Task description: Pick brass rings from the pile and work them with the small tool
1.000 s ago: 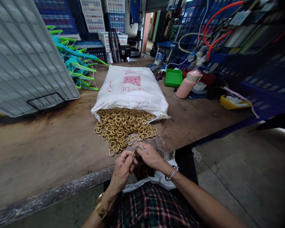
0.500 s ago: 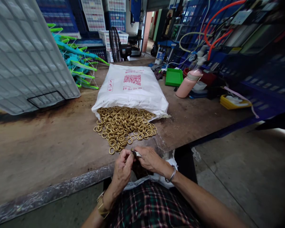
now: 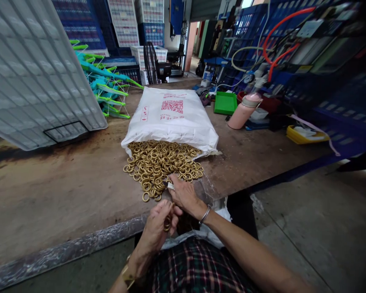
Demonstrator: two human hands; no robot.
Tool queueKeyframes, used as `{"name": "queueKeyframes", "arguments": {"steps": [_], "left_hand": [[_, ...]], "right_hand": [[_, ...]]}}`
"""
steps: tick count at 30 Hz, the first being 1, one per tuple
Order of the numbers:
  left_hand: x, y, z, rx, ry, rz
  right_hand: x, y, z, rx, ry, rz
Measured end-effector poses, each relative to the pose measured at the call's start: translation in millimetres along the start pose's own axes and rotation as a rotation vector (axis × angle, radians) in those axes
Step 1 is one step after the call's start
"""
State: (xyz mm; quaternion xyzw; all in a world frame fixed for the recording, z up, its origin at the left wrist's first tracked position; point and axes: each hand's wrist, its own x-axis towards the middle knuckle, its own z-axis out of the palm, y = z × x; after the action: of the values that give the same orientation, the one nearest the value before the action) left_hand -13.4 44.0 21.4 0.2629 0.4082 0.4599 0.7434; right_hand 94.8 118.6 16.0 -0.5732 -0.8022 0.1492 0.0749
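Observation:
A heap of gold-coloured rings (image 3: 161, 160) spills from the open mouth of a white woven sack (image 3: 177, 118) onto the table. My left hand (image 3: 155, 224) is closed around a few gold rings (image 3: 167, 223) just in front of the table's edge. My right hand (image 3: 184, 195) reaches to the front of the heap, its fingers closed on a small tool (image 3: 170, 186) with a whitish body and a dark end. That dark end is near or touching the rings; its exact kind is too small to make out.
To the left, a grey ribbed plastic crate (image 3: 45, 81) stands tilted by blue-and-green toy bows (image 3: 110, 89). A pink bottle (image 3: 244, 113), a green tray (image 3: 225, 103) and a yellow container (image 3: 306, 135) are on the right. A plastic-wrapped edge (image 3: 79, 244) borders the table.
My right hand has moved away from my left, forward to the heap, with the small tool. My left hand has turned and lowered slightly, showing the rings inside it.

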Motion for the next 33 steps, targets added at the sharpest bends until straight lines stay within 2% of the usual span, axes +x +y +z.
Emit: {"name": "queueKeyframes", "arguments": {"steps": [4,10,13,16,21,25,30,33], "left_hand": [[1,1,-5.8,-0.137,0.029,0.002],[2,6,-6.9,-0.352,-0.010,-0.083],[5,8,-8.0,-0.401,0.033,-0.090],[7,11,-8.5,-0.378,0.082,-0.047],[9,17,-7.2,-0.271,0.083,0.006],[13,9,-6.1,-0.101,0.191,0.056],[16,-3,-1.3,0.377,0.268,0.299],[17,-4,0.3,0.533,0.265,0.407]], "right_hand": [[3,-3,0,-0.061,-0.026,0.008],[4,2,3,-0.021,-0.023,0.025],[3,5,4,0.075,0.041,0.008],[2,8,0,0.278,0.088,-0.007],[-5,12,-13,0.763,0.027,0.086],[-13,13,-15,1.025,-0.059,0.198],[-20,10,-12,1.374,-0.202,0.356],[-23,7,-13,1.474,-0.219,0.395]]}}
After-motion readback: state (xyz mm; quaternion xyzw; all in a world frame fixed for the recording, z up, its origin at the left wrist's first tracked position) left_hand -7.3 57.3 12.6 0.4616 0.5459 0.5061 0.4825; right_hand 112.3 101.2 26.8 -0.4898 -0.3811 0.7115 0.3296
